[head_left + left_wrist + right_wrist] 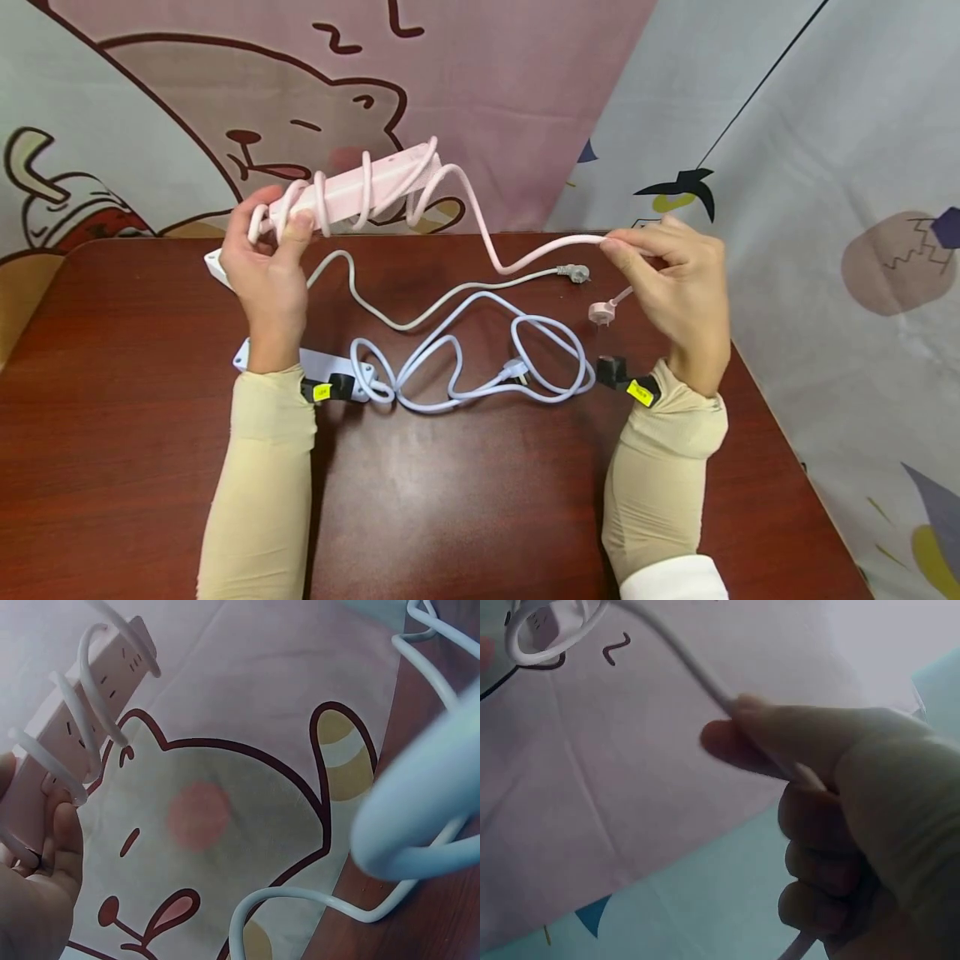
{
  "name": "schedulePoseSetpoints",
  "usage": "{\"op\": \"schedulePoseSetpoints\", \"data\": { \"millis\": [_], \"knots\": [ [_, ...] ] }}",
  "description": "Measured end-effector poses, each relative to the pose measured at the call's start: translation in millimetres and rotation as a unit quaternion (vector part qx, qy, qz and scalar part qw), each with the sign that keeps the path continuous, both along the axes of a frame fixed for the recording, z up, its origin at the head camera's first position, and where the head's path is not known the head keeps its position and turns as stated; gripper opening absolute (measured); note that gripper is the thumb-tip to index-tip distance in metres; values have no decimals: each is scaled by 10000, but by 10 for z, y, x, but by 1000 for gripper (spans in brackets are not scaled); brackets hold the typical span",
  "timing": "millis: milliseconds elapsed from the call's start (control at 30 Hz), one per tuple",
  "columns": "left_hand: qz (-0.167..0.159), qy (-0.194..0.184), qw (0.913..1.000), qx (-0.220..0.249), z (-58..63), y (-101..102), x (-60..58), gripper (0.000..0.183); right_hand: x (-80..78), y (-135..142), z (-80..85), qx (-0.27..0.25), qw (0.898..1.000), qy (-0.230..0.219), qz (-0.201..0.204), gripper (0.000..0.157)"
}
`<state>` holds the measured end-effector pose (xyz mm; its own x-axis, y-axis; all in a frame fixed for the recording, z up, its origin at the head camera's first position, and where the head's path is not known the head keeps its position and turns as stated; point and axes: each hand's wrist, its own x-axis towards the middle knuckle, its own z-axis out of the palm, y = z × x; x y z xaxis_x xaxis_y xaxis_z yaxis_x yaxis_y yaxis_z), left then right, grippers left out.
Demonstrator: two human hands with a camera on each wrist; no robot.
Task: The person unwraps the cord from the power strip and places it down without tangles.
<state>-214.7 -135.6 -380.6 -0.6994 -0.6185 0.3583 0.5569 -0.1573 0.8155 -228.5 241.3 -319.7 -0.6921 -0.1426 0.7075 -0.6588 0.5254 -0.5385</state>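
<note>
My left hand (266, 258) grips one end of a pink power strip (345, 196), held up above the back of the table. Its pink cord (480, 217) winds loosely around the strip in several turns, and the sockets show in the left wrist view. From the strip's far end the cord dips and runs right to my right hand (675, 283), which pinches it between thumb and index finger. In the right wrist view the other fingers curl round the cord (694, 664) as well. The pink plug (602, 312) hangs below the right hand on a short tail.
On the dark wooden table (450, 492) lies a blue power strip (326, 364) with a looped blue cord (423, 406) and plug (515, 369). Behind it a white cord (405, 325) ends in a grey-white plug (574, 273). A printed cloth (510, 108) hangs at the back.
</note>
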Motion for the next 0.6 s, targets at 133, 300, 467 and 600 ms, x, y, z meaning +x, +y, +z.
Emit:
{"op": "schedulePoseSetpoints", "data": {
  "millis": [133,300,467,600],
  "knots": [
    [-5,222,9996,158,-1,-10,1,34,-43,48,-41,522,9980,-39,-344,6],
    [-170,264,9992,230,-6,-11,1,32,-132,43,-103,846,9933,-197,-768,9],
    [-582,327,9975,224,-2,-6,16,30,-201,24,-136,809,9897,-210,-1163,15],
    [-946,361,9948,143,3,-9,34,28,-243,13,-148,420,9869,-90,-1556,18]
  ]
}}
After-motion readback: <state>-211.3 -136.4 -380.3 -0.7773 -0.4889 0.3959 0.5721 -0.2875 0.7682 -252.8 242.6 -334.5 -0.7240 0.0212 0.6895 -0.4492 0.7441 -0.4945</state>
